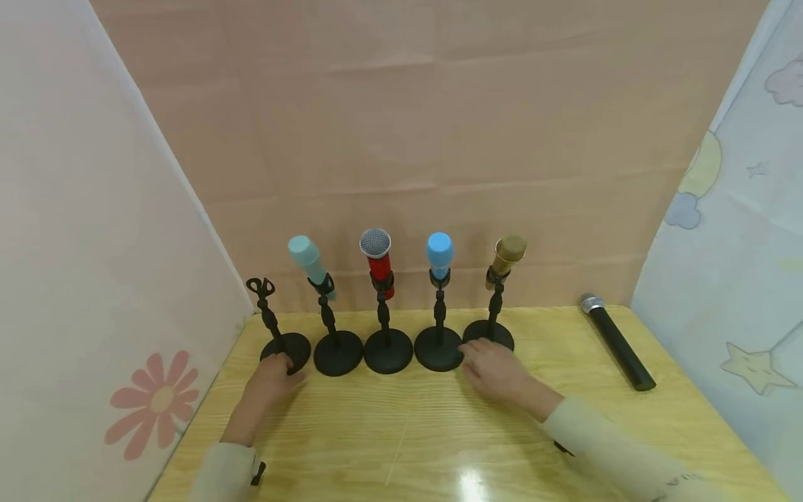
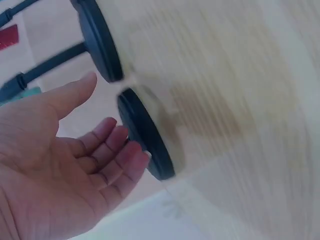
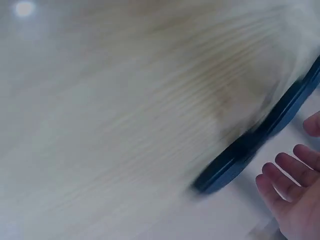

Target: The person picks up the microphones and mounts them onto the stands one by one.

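Several black microphone stands line the back of the wooden table. The leftmost stand [image 1: 270, 319] has a bare clip on top. My left hand [image 1: 271, 380] is at the front of its round base [image 2: 145, 132]; the fingers are slightly bent with the thumb apart, and I cannot tell whether they touch it. Toward the right, my right hand [image 1: 495, 369] lies in front of the stand holding a gold microphone [image 1: 507, 254], fingers extended near its base [image 3: 225, 170]. Between them, stands hold a teal microphone [image 1: 307, 258], a red microphone [image 1: 379, 265] with silver head and a blue microphone [image 1: 440, 254].
A black microphone with a silver head [image 1: 617, 341] lies on the table [image 1: 376, 432] at the right. A tan backdrop [image 1: 408, 139] rises behind the stands. Patterned panels flank both sides, with a pink flower [image 1: 161, 399] on the left one.
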